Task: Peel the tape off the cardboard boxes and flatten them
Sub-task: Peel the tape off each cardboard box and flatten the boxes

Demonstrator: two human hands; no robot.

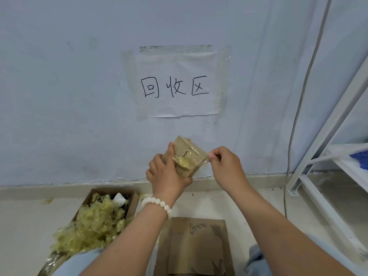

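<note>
Open carton [133,204] on the floor [249,204] holds crumpled yellowish tape [95,222].

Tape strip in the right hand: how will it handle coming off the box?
Probably floppy and very light: the tape strip is thin, clear film. Likely clingy: peeled tape in the open box sits crumpled in a tangled wad. It may tear, as the right hand pinches just its edge.

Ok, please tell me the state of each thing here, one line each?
small box: taped, not flattened, held by left hand.
tape strip: partly peeled, pinched by right hand.
open box: on floor, full of peeled tape.
flat cardboard: flattened, on floor.
paper sign: taped to wall.
</note>
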